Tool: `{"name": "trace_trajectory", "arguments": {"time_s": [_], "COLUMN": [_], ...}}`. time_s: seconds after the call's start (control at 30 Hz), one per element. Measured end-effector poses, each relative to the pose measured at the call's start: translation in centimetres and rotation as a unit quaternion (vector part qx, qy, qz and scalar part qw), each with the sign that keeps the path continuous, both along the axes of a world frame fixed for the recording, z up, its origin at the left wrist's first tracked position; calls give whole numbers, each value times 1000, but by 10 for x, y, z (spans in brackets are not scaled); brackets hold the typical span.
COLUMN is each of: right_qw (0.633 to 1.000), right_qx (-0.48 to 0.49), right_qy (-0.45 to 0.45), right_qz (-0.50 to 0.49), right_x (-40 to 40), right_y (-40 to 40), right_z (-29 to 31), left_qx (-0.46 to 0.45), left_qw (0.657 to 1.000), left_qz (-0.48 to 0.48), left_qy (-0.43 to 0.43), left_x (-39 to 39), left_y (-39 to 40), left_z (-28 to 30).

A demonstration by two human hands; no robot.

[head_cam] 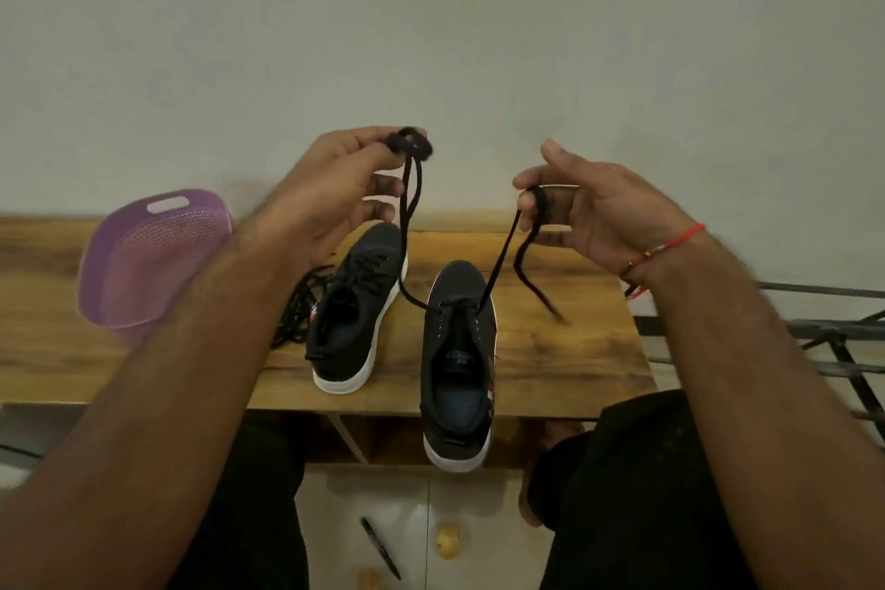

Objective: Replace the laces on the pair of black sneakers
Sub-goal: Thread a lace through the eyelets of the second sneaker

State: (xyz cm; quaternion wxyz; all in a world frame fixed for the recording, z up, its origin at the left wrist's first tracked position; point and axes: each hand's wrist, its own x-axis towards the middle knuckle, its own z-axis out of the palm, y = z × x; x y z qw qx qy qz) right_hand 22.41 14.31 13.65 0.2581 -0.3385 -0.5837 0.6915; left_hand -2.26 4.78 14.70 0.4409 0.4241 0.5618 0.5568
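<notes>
Two black sneakers stand on the wooden table [550, 350], toes pointing away. The left sneaker [357, 316] is laced all the way up. The right sneaker [459, 364] sits nearer, its heel hanging over the near edge of the table, and carries a black lace [498, 264] only through the pair of eyelets nearest the toe. The remaining eyelets show as bare dots along both flaps.

Both ends of that lace are raised above the shoe. The left hand [335, 192] pinches one end between thumb and forefinger, with a small coil of lace bunched at the fingertips and a strand running down to the shoe's left side. The right hand [589, 211] has its fingers curled round the other end, which seems looped over a finger; the loose tip dangles down to the right, blurred.

By my reading, lacing of the second shoe has only just begun, and the two ends are being lifted to even them out. The next move likely calls for freeing one tip, crossing it over the tongue and feeding it into the next open eyelet on the opposite flap.

A heap of loose black laces [299, 302] lies just left of the laced shoe, probably the removed ones. A purple basket [148, 264] rests at the far left of the table.
</notes>
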Motion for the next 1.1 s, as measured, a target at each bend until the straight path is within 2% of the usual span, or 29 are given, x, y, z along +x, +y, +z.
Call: {"name": "trace_trajectory", "arguments": {"time_s": [0.07,0.13,0.23,0.3,0.43,0.6,0.67,0.73,0.8,0.87,1.0,1.1], "right_qw": [1000,999,996,991,979,947,941,945,951,943,924,919], "right_qx": [8,18,78,128,202,304,319,308,288,298,325,327], "right_qy": [24,43,39,25,23,-46,-61,-63,-62,-73,-52,-24], "right_qz": [-1,-1,9,6,-24,-89,-99,-95,-97,-131,-194,-219], "right_x": [-1,-4,-9,-14,-21,-26,-27,-26,-25,-25,-26,-27], "right_y": [-3,-5,-7,-7,-7,-8,-8,-7,-5,-3,3,4], "right_z": [23,44,83,109,151,190,200,206,206,199,193,204], "left_qx": [16,26,88,138,171,133,114,97,88,95,102,105], "left_qw": [999,999,979,963,966,985,991,995,990,985,991,994], "left_qz": [0,25,106,122,120,88,61,21,-14,-35,-31,7], "left_qy": [-37,-17,147,199,154,68,37,-34,-111,-142,-82,34], "left_x": [5,9,16,22,23,26,30,34,37,40,44,44], "left_y": [-1,1,4,6,8,4,3,1,-2,-2,-1,0], "left_z": [20,39,70,93,141,199,219,237,249,255,263,267]}}
